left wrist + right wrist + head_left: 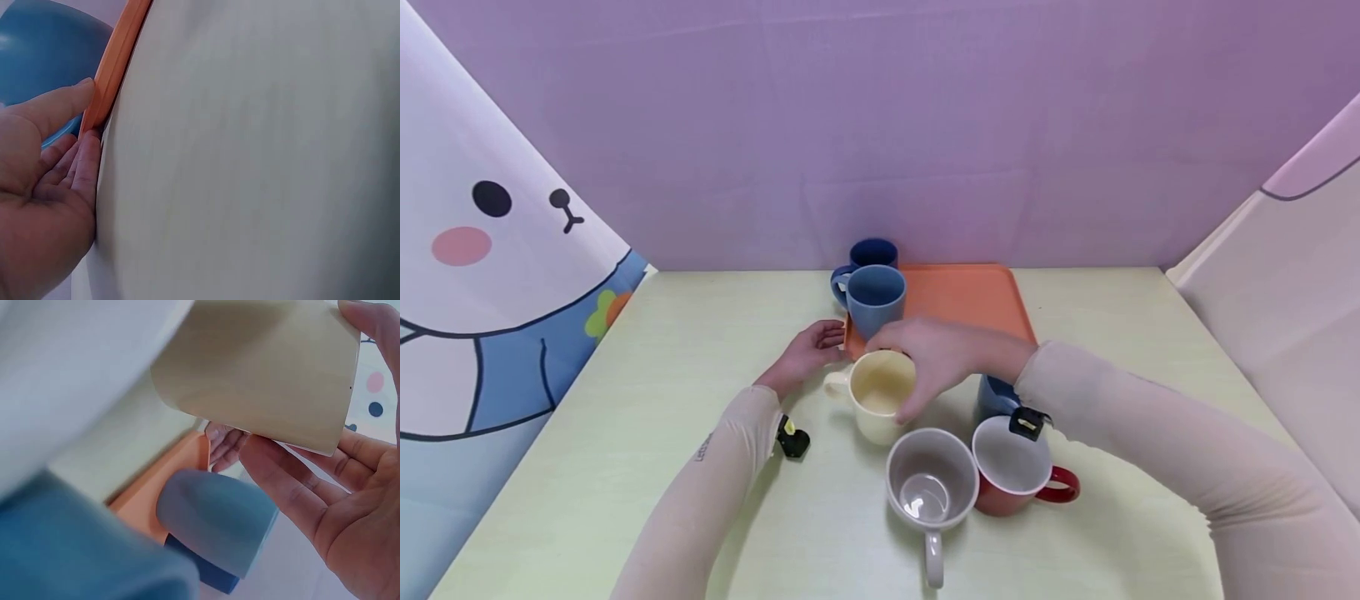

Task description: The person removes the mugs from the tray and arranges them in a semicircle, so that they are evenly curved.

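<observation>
Mug-moving, apparently: the right hand (928,354) grips the cream mug (880,396), the left hand (811,350) pinches the tray (966,296) (presumably steadying it); next likely calls for clearing the light-blue mug (876,307).

Small dark lettering (703,447) on the left sleeve (707,493), apparently "Lets" at its start, the rest illegible.

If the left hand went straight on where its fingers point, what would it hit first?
The orange tray, at its left edge; the left hand's fingertips appear to touch it, though depth is hard to judge. Just past that rim, the light blue mug looks next.
</observation>
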### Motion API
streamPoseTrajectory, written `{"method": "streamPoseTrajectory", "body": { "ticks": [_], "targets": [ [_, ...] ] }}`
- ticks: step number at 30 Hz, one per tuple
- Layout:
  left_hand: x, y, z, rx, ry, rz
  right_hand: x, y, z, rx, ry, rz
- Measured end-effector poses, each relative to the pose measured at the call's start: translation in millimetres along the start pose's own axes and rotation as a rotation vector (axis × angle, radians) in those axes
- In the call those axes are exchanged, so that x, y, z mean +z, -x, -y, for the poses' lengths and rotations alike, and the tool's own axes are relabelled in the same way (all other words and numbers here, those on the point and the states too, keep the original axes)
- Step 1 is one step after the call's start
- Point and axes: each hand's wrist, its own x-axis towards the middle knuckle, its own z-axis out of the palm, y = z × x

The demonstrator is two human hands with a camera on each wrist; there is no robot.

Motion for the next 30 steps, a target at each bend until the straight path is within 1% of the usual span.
{"method": "streamPoseTrajectory", "body": {
  "ticks": [4,7,11,14,19,21,24,30],
  "targets": [
    [0.4,-0.9,-0.4,-0.005,-0.003,-0.006,5,-4.9,0,-0.023,0.011,0.014],
    [0.6,-0.4,-1.1,-0.004,-0.006,-0.011,9,-8.8,1,-0.022,0.011,0.035],
    [-0.2,2.2,-2.4,0.028,-0.003,-0.016,13,-13.8,2,-0.011,0.011,0.074],
    [-0.7,4.1,-3.0,0.034,-0.006,-0.013,16,-16.9,2,-0.009,-0.002,0.102],
    [1.1,1.7,-2.8,-0.011,-0.015,-0.015,19,-20.4,3,-0.004,-0.018,0.149],
    [1.9,1.1,-3.0,-0.013,-0.023,-0.018,20,-21.6,3,-0.009,-0.013,0.164],
    [2.6,1.0,-3.8,0.003,-0.029,-0.018,21,-23.3,2,-0.032,-0.006,0.175],
    [3.1,0.6,-5.3,-0.005,-0.024,-0.028,21,-26.3,-1,-0.072,-0.016,0.194]
  ]
}}
